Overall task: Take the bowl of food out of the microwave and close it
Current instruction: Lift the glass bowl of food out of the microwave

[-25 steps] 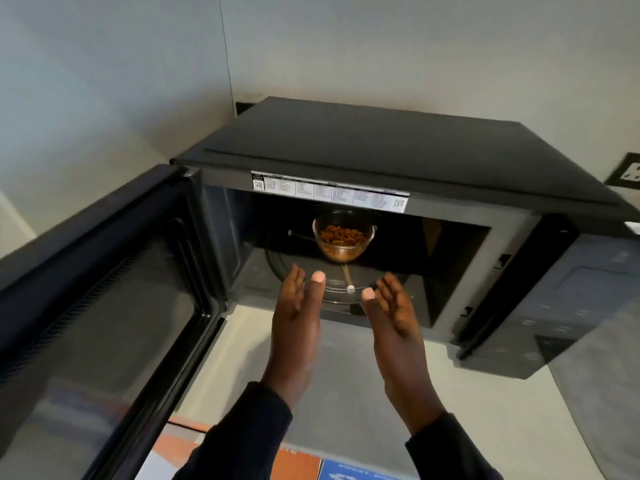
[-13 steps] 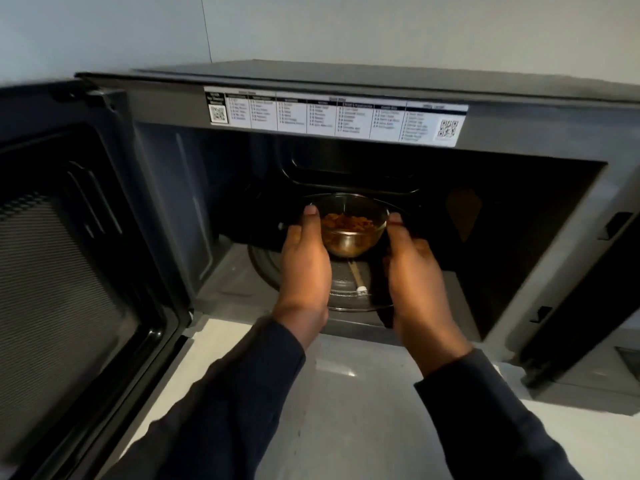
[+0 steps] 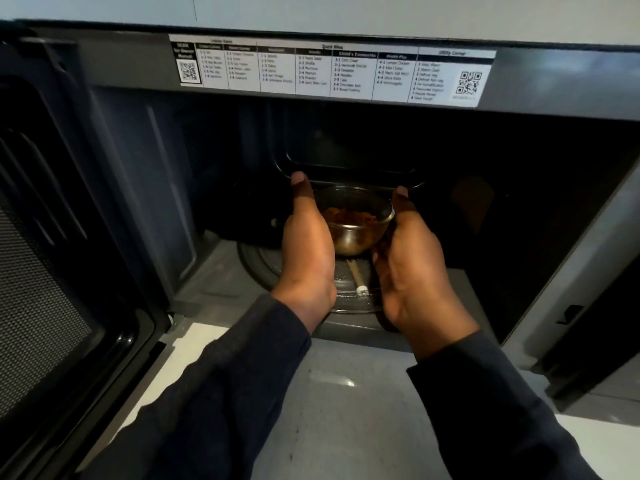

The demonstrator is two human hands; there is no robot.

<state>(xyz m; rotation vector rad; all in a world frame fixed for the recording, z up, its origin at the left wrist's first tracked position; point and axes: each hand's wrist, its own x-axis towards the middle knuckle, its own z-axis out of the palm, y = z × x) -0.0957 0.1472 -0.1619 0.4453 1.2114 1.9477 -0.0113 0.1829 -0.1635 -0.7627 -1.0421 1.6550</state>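
A clear glass bowl [image 3: 353,223] of orange-brown food sits on the glass turntable [image 3: 263,268] inside the open black microwave [image 3: 138,64]. My left hand [image 3: 306,247] cups the bowl's left side, thumb pointing up along the rim. My right hand [image 3: 412,265] cups its right side, thumb at the rim. Both hands reach inside the cavity, and their fingers are hidden behind the bowl. The microwave door [image 3: 52,271] stands swung wide to the left.
A white menu sticker [image 3: 329,69] runs along the microwave's upper frame. A pale countertop [image 3: 346,393] lies in front of the microwave under my dark sleeves. The dark control panel side [image 3: 595,341] stands at the right.
Both hands moved from outside the microwave into the cavity and closed around the bowl's sides. My head came closer and lower to the opening.
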